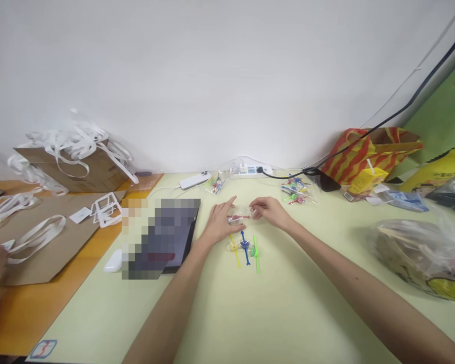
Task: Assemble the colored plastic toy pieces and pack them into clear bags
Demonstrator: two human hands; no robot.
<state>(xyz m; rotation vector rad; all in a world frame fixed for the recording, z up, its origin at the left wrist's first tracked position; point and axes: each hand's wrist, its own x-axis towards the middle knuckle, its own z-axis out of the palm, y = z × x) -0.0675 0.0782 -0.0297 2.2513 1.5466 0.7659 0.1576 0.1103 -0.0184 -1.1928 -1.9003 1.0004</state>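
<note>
Closest to the person, just short of the fingertips of both hands, three small plastic sticks lie side by side on the pale green table (296,313): a yellow stick (235,251), a blue stick (245,248) and a green stick (256,254), each with its long axis running roughly toward and away from the person and a small round disc at its far end, the end nearest the fingers. Just beyond them, between the two hands, lies a red stick (238,218) in a bit of clear wrapping, its long axis running crosswise, from one hand to the other. The left hand (220,225) lies flat and loosely spread, its thumb and forefinger resting on or just at the left end of the red stick; whether they pinch it I cannot tell. The right hand (270,211) is curled, fingertips pinched lightly at the wrapping on the stick's right end. Both hands are about equally near it. Left of the left hand sits a dark tablet (163,237). Farther out from the right hand lies a clear bag of coloured sticks (298,192); beyond both hands, at the wall, a white power strip (250,171).
</note>
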